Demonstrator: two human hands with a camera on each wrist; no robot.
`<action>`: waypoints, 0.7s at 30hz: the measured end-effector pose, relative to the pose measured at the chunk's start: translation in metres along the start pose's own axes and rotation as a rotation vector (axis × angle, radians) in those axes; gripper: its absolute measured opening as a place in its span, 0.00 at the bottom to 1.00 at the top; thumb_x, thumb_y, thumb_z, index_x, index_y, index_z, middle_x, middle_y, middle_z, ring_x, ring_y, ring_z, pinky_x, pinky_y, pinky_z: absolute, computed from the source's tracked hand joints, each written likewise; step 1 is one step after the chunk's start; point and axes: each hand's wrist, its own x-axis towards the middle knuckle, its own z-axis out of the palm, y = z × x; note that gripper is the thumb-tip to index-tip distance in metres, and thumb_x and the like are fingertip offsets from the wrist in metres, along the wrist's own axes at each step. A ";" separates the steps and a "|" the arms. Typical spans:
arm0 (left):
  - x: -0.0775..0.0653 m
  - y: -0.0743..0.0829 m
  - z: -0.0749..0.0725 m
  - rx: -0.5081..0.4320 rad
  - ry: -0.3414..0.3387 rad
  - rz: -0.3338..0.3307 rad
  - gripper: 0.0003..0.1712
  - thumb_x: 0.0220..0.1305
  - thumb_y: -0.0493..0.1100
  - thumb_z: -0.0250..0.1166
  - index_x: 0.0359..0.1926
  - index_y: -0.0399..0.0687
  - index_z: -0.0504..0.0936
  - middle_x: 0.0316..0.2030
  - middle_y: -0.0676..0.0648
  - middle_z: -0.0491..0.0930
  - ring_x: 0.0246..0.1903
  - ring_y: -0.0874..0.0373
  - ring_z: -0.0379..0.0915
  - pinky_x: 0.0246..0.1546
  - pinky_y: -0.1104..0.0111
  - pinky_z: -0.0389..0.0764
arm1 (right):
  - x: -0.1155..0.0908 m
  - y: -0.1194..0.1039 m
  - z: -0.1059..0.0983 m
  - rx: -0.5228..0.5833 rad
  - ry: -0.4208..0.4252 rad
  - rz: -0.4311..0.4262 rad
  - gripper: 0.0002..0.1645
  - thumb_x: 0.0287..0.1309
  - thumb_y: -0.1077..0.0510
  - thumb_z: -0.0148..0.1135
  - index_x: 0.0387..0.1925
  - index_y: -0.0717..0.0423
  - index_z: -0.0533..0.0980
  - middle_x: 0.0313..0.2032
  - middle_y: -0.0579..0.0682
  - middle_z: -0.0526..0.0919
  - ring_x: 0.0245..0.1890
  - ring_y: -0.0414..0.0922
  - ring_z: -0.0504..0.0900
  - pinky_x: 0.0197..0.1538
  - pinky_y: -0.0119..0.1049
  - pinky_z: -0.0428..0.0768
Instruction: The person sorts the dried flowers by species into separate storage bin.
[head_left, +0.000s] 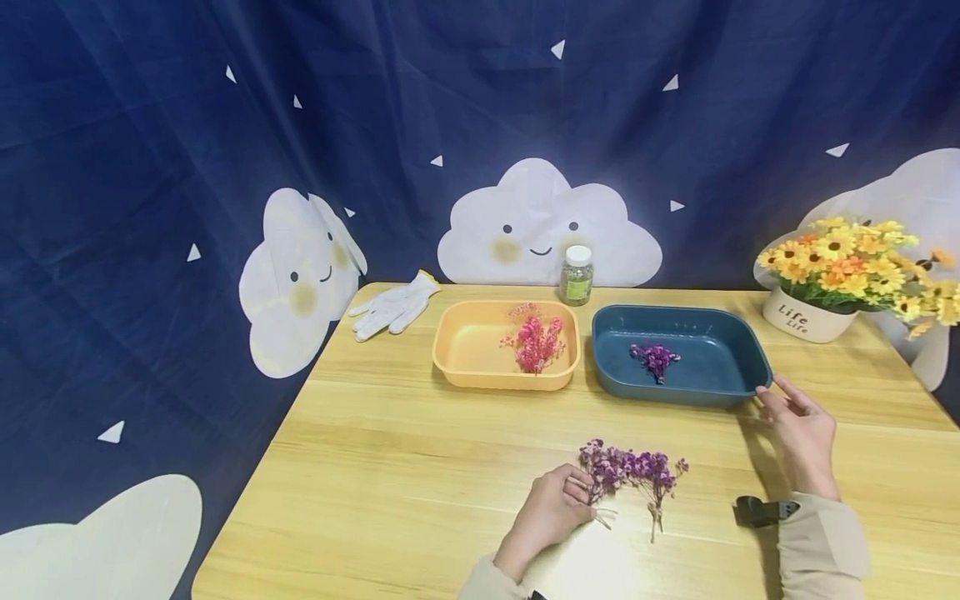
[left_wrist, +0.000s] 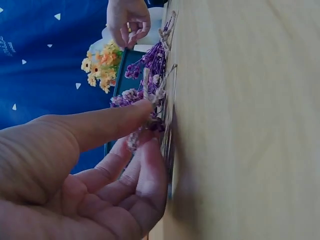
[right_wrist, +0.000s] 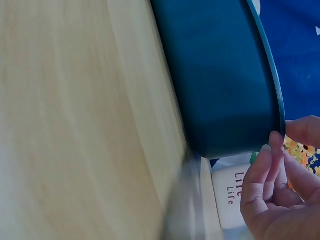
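Two purple bunches (head_left: 656,471), six and seven o'clock from blue tray (head_left: 667,393). Pinched in left hand (head_left: 553,506): seven-o'clock bunch (head_left: 611,468); in right hand (head_left: 804,432): tray's four-o'clock rim (right_wrist: 279,100). Risked shedding through snagging, tray slip through tugging.

On the tabletop (head_left: 390,467), the left tray (head_left: 506,381) and the right tray (head_left: 720,358) stand side by side, just apart. A sprig (head_left: 536,343) lies in the left tray's right half; a cluster (head_left: 657,358) lies left of the middle in the right tray. The jar (head_left: 577,279) stands behind the gap between them, the glove (head_left: 399,308) lies behind and left, and the flowerpot (head_left: 806,318) stands behind and right. In front, two bunches (head_left: 654,475) lie side by side, the left hand (head_left: 551,508) at the left one, the right hand (head_left: 802,429) at the right tray's near right corner. A curtain (head_left: 405,83) hangs behind everything.
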 end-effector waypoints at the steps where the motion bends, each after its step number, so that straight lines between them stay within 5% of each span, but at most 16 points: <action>1: 0.000 0.000 0.000 -0.012 -0.001 0.007 0.17 0.50 0.30 0.71 0.42 0.43 0.81 0.29 0.53 0.79 0.27 0.69 0.73 0.30 0.77 0.77 | 0.000 0.000 0.000 0.010 -0.002 0.004 0.16 0.54 0.64 0.69 0.31 0.34 0.81 0.18 0.35 0.82 0.16 0.31 0.77 0.23 0.20 0.78; 11: 0.014 0.002 -0.009 -0.148 0.010 0.039 0.16 0.54 0.32 0.70 0.46 0.42 0.81 0.33 0.53 0.80 0.30 0.69 0.72 0.33 0.80 0.77 | -0.003 -0.003 -0.001 0.055 -0.015 0.042 0.18 0.55 0.66 0.67 0.30 0.35 0.82 0.19 0.37 0.83 0.16 0.32 0.78 0.25 0.21 0.80; 21: 0.059 0.023 -0.022 -0.218 0.052 0.086 0.17 0.56 0.34 0.69 0.48 0.41 0.81 0.38 0.46 0.83 0.32 0.68 0.75 0.37 0.78 0.80 | -0.005 -0.002 -0.004 0.032 -0.036 0.012 0.15 0.56 0.64 0.67 0.31 0.36 0.82 0.20 0.36 0.83 0.18 0.32 0.80 0.24 0.21 0.80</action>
